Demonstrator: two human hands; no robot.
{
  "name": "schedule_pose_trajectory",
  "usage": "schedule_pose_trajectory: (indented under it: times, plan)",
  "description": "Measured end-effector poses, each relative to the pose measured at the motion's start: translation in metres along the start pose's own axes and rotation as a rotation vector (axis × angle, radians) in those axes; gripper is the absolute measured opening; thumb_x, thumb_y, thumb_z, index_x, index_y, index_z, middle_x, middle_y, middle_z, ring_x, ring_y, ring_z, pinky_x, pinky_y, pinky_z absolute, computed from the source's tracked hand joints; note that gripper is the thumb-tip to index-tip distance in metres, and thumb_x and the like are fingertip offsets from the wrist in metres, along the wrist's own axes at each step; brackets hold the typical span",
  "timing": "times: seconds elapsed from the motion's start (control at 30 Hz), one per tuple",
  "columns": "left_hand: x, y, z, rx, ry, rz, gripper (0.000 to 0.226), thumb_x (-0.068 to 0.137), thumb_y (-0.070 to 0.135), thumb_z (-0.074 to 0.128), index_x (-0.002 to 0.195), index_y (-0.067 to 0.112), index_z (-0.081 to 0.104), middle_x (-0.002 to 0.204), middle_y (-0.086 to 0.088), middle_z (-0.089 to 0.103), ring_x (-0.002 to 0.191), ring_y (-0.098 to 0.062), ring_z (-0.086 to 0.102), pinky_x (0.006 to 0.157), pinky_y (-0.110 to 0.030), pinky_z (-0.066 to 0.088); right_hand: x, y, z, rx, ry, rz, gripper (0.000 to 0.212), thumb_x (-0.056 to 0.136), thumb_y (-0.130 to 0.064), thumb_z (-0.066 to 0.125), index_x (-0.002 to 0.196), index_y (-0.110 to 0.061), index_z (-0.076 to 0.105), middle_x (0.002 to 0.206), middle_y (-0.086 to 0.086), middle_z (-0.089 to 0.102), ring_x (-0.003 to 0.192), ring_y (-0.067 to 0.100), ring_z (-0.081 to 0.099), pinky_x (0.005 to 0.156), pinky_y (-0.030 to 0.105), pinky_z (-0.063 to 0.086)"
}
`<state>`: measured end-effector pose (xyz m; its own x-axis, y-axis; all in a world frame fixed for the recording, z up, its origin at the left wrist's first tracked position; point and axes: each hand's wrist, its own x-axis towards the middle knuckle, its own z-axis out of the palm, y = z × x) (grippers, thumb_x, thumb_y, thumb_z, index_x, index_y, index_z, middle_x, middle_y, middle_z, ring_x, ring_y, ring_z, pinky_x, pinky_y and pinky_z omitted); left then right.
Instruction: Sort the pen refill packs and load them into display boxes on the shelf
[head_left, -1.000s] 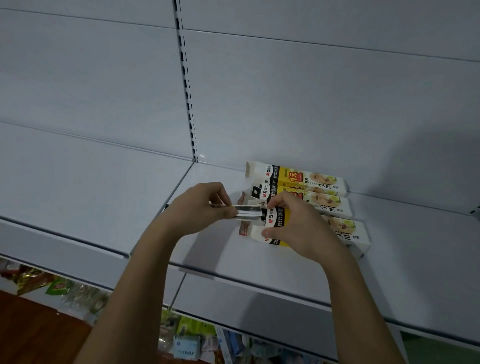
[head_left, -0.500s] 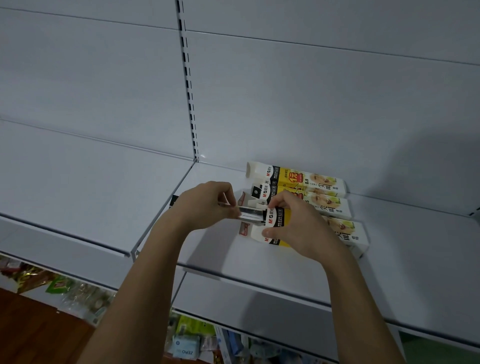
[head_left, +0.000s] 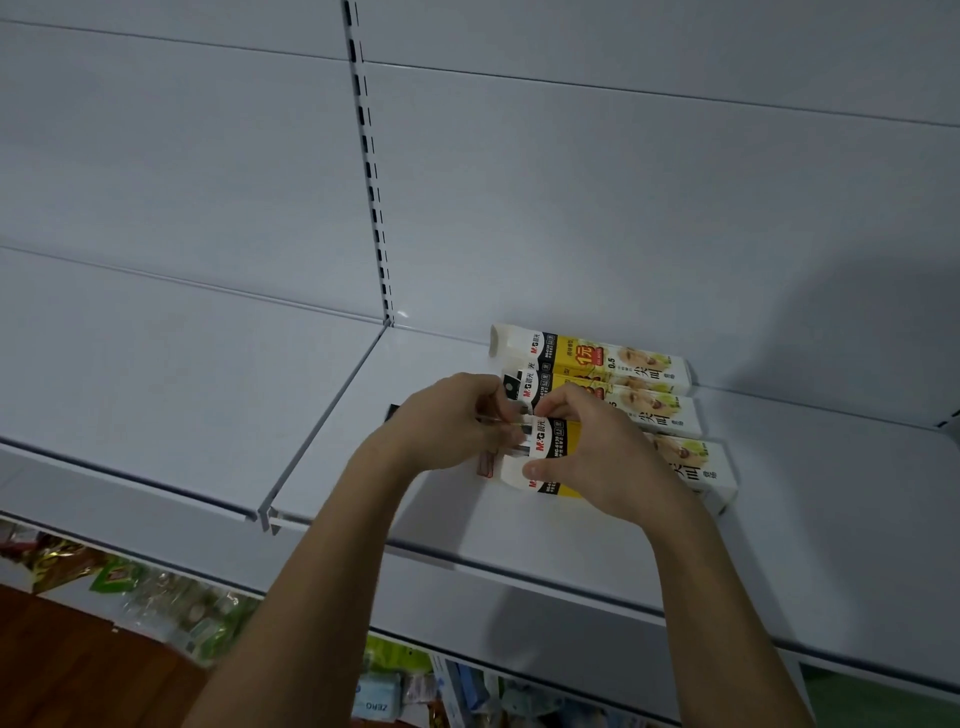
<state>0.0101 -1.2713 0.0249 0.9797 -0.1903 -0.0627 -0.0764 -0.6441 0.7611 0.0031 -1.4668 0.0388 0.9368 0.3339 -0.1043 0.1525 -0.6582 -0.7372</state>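
The nearest display box (head_left: 558, 457), white, black and yellow, lies on its side on the white shelf (head_left: 467, 525), a little right of frame centre. Its open end faces left. A thin refill pack (head_left: 506, 422) sits at that opening, partly hidden by fingers; how far in it is, I cannot tell.

Left hand (head_left: 447, 423): fingers pinched closed on the left end of the refill pack, just beside the box mouth.

Right hand (head_left: 597, 452): laid over the top of the nearest display box, thumb on its front face and fingers curled over the far edge, gripping it.

Two more display boxes lie behind it, all three parallel and touching side to side: the middle box (head_left: 644, 410) and the rear box (head_left: 587, 356), which lies close to the shelf's back panel (head_left: 623, 208).

A slotted upright (head_left: 370, 171) runs up the panel, upper centre. Packaged goods (head_left: 156, 603), blurred, show on a lower level at bottom left.
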Motion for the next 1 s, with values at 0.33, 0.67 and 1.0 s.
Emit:
schedule_pose_trajectory:
  times: [0.33, 0.67, 1.0]
  plan:
    - [-0.006, -0.003, -0.007, 0.153, 0.005, 0.001, 0.023, 0.093, 0.035, 0.062, 0.115, 0.031, 0.06, 0.113, 0.013, 0.062, 0.099, -0.011, 0.058, 0.09, -0.037, 0.051, 0.0, 0.002, -0.006, 0.015, -0.011, 0.019, 0.052, 0.072, -0.023, 0.087, 0.109, -0.037, 0.053, 0.109, -0.022, 0.055, 0.087, -0.01, 0.055, 0.051, 0.004, 0.042]
    - [-0.014, -0.015, -0.005, -0.147, -0.048, -0.065, 0.022, 0.096, 0.025, 0.061, 0.077, 0.014, 0.062, 0.053, 0.019, 0.051, 0.049, 0.002, 0.045, 0.049, -0.01, 0.033, 0.0, 0.003, -0.007, 0.011, -0.015, 0.003, 0.048, 0.073, -0.023, 0.086, 0.107, -0.035, 0.054, 0.105, -0.023, 0.051, 0.087, -0.011, 0.051, 0.055, 0.007, 0.04]
    - [-0.015, -0.006, 0.029, -0.515, 0.259, -0.055, 0.015, 0.095, 0.025, 0.063, 0.103, 0.012, 0.063, 0.101, -0.004, 0.068, 0.086, -0.015, 0.071, 0.068, -0.025, 0.057, -0.003, 0.008, -0.006, 0.116, 0.059, -0.097, 0.041, 0.077, -0.027, 0.083, 0.107, -0.035, 0.056, 0.11, -0.024, 0.058, 0.1, -0.006, 0.057, 0.067, 0.013, 0.048]
